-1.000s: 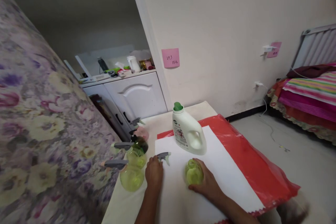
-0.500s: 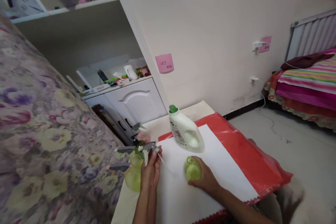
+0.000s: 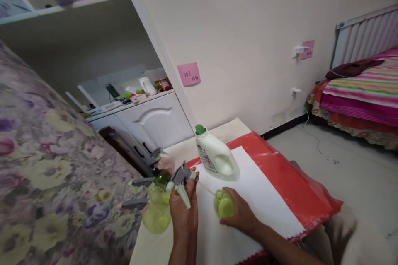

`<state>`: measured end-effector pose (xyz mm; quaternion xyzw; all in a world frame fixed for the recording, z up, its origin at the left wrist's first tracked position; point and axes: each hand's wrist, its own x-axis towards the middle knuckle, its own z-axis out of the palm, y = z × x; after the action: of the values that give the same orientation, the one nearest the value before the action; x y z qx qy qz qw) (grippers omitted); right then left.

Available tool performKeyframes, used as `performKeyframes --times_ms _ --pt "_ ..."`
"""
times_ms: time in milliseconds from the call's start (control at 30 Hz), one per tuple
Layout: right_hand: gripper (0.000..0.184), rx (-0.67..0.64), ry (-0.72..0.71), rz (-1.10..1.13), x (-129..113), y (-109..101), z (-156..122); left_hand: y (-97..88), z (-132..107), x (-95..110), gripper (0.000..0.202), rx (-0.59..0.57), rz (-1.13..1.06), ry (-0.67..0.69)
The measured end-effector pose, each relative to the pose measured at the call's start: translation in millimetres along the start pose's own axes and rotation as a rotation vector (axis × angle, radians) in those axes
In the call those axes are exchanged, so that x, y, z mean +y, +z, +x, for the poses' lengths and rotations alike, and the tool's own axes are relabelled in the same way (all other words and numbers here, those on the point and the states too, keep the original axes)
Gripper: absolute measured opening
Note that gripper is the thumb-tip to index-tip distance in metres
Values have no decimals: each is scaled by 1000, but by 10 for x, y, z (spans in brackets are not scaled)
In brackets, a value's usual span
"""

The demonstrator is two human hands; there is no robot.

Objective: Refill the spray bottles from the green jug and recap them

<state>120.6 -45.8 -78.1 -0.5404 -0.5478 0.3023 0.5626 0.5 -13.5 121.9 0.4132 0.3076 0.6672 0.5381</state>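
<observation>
In my left hand (image 3: 184,213) is a grey and pale green trigger spray head (image 3: 180,177), gripped near its collar. Its thin dip tube (image 3: 205,187) points right towards the mouth of a small translucent green spray bottle (image 3: 225,207); whether the tip is inside the mouth I cannot tell. My right hand (image 3: 241,212) wraps round that bottle from the right and tilts it. Behind both hands stands a pale green detergent jug (image 3: 216,155) with a green spout. Left of my left hand are more spray bottles, one yellow-green (image 3: 157,213) and one pinkish (image 3: 165,165).
White paper (image 3: 264,194) and a red plastic sheet (image 3: 273,165) cover much of the small table. Floral fabric (image 3: 56,165) hangs close on the left. A white cabinet (image 3: 158,122) stands behind, and a bed (image 3: 360,95) is far right.
My left hand has moved right and turned the spray head, bringing its tube towards the bottle's mouth. My right hand still holds the bottle. The view has shifted slightly right.
</observation>
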Motion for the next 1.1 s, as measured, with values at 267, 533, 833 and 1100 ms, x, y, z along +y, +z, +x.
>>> performKeyframes --times_ms 267,533,833,1100 --pt "99 2 6 -10 -28 -15 -4 -175 -106 -439 40 -120 334 -139" --pt "100 8 -20 -15 -20 1 4 -301 -262 -654 38 -167 399 -202" --pt "90 10 -100 23 -207 -70 -23 -315 -316 -539 43 -198 417 -227" --pt "94 -13 -113 28 -221 -60 -52 -480 -314 -565 34 -250 500 -114"
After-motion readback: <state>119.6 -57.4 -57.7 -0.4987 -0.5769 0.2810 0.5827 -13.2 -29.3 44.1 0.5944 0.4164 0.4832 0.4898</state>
